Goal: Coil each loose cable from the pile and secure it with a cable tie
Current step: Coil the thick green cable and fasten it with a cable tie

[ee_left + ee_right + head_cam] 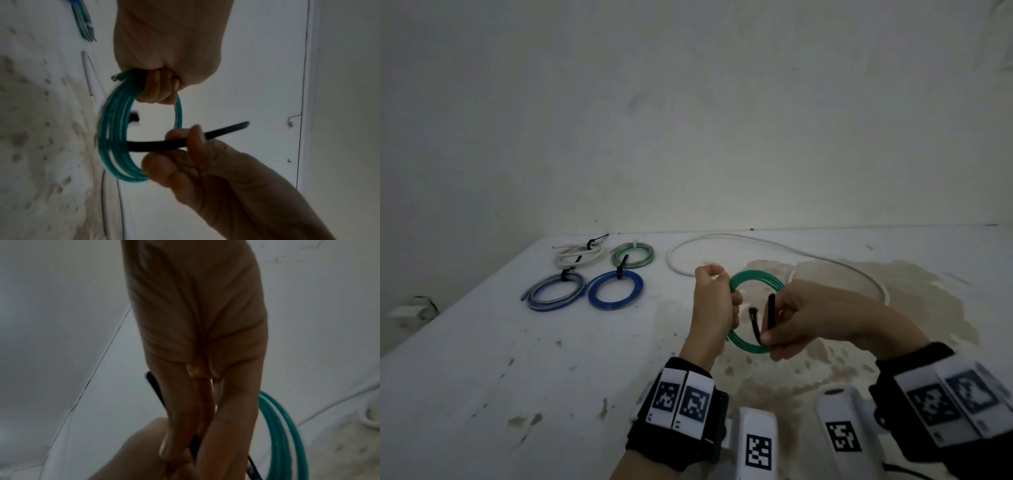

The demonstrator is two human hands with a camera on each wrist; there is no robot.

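Left hand (714, 301) grips green coil (115, 138); right hand (815, 318) pinches black tie (156, 144), looped only in head view.

No words, brands or numbers can be read; only black-and-white square code markers (758, 451) on the wrist bands (681, 401), their tiny corner print illegible.

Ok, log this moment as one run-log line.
left hand: grips green coil | right hand: pinches black cable tie, looped, unfastened | tied coils on table: four | white cable: loose
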